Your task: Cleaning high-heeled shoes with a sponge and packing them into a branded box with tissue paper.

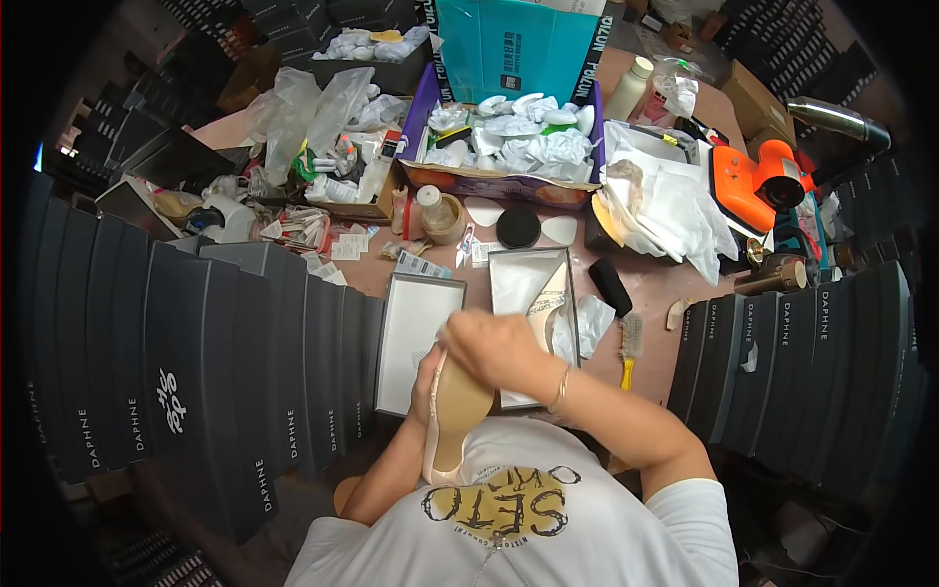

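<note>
A beige shoe [457, 416] is held tilted against my chest, its tan sole turned up toward me. My left hand [424, 383] is closed around its side. Over the upper end of the shoe, my right hand [497, 350] is curled closed and slightly smeared by motion; its fingers hide whatever they hold. Just beyond my hands lies an open shoe box [515, 279] with white paper and a pale pointed shoe [550, 298] in it. The box lid [401, 333], grey-edged and white inside, lies to the left, partly behind my left hand.
Dark shoe boxes stand in rows at left [210, 382] and right [807, 357]. A yellow-handled brush [630, 350], a black oblong pad [610, 286] and a jar [442, 220] lie around the work area. Behind them stands a purple carton [499, 184] of crumpled paper; an orange device [748, 186] is at right.
</note>
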A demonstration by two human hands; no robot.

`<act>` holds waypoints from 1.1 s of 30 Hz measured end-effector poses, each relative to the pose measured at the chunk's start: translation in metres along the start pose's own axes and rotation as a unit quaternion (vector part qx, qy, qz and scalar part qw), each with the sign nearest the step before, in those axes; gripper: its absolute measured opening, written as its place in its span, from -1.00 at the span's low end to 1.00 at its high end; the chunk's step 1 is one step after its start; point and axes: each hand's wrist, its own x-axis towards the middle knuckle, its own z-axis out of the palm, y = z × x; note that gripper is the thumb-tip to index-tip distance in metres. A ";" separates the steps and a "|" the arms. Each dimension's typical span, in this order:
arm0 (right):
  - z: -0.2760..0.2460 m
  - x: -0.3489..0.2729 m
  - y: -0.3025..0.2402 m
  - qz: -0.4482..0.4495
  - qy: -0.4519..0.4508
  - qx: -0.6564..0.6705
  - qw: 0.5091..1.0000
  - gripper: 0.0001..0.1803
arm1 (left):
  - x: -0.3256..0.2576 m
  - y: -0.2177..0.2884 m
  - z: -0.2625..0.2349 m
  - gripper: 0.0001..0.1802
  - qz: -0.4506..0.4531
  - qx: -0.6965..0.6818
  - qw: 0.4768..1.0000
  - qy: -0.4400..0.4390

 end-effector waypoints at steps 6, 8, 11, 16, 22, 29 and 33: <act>0.006 0.010 -0.009 -0.016 0.019 0.002 1.000 -0.74 | 0.006 -0.008 -0.024 -0.39 0.009 0.055 0.997 0.059; -0.005 0.017 0.015 0.064 0.008 0.024 0.998 -0.72 | 0.006 0.001 -0.010 -0.36 0.021 0.064 0.998 0.014; -0.012 0.020 0.023 0.112 0.013 -0.029 0.993 -0.70 | 0.010 -0.008 -0.015 -0.45 0.053 0.073 0.995 0.050; -0.003 0.020 0.008 0.036 0.017 -0.021 0.999 -0.75 | 0.008 0.005 -0.016 -0.45 0.010 0.070 0.997 0.008; 0.003 -0.004 -0.009 -0.036 -0.010 0.027 0.999 -0.75 | 0.011 0.005 -0.005 -0.42 0.034 0.078 0.996 0.009; -0.010 0.008 -0.002 0.046 -0.030 -0.089 0.995 -0.75 | 0.005 -0.003 -0.003 -0.40 0.126 0.211 0.968 0.041; -0.001 0.006 -0.002 0.063 -0.012 -0.046 0.997 -0.75 | 0.007 -0.002 -0.010 -0.42 0.037 0.113 0.993 0.003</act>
